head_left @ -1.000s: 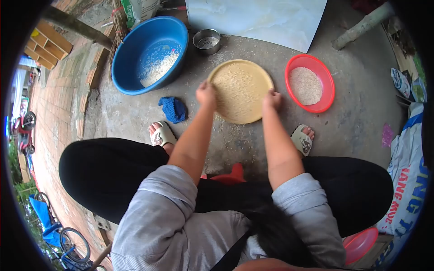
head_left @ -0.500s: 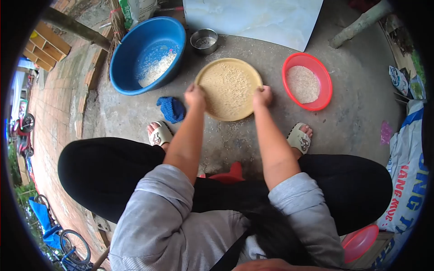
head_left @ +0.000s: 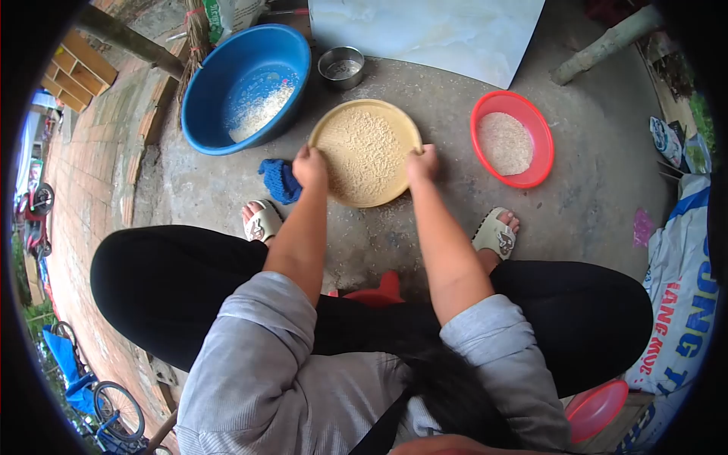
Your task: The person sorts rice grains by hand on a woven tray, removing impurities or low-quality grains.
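A round yellow sieve (head_left: pixel 350 199) with pale grain spread over its base is held out in front of me above the concrete floor. My left hand (head_left: pixel 310 168) is closed around its left rim, and my right hand (head_left: pixel 422 164) grips the right rim. Grain (head_left: pixel 364 148) covers most of the sieve; its kind looks like rice, some of it in small clumps. Just left of my left hand lies a crumpled blue knitted cloth (head_left: pixel 279 180). To the right of my right hand stands a red basin (head_left: pixel 547 155) with whitish rice (head_left: pixel 506 142) in it.
A large blue basin (head_left: pixel 199 114) holding some white grain stands at the upper left. Beside it is a small metal bowl (head_left: pixel 341 68). A pale board (head_left: pixel 425 30) lies at the back. Printed sacks (head_left: pixel 675 296) are on the right, and a red stool (head_left: pixel 379 292) is beneath me.
Both hands have shifted the sieve a little to the left, and the grain in it has moved. The whole view has also slid slightly.
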The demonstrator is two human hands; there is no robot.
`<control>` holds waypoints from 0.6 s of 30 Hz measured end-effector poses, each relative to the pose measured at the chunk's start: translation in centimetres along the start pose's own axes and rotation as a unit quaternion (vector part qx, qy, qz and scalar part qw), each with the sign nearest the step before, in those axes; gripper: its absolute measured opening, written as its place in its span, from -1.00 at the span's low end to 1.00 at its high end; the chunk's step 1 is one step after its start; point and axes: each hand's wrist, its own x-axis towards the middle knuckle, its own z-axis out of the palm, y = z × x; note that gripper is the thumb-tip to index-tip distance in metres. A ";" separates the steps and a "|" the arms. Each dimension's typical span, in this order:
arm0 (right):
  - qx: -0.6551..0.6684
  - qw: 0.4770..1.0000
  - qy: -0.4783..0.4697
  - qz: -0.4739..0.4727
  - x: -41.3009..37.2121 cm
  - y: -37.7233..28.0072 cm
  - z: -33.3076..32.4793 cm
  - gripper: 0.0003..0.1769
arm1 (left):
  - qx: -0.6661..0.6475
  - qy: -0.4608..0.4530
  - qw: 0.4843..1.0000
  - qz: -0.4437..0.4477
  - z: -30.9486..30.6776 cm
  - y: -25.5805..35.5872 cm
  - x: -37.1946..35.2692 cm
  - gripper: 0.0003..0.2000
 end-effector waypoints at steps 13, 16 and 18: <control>-0.068 0.997 0.023 -0.002 -0.2 2.3 0.1 -0.66 | 0.045 -0.051 0.997 0.035 -0.2 3.6 -1.9 -0.66; -0.007 0.999 -0.006 -0.042 0.4 1.2 0.8 -0.64 | 0.024 0.002 1.000 0.005 -0.7 2.0 -0.8 -0.66; 0.058 0.998 0.027 0.000 2.3 1.7 -0.9 -0.64 | 0.010 0.003 1.000 -0.013 1.6 3.0 -3.0 -0.66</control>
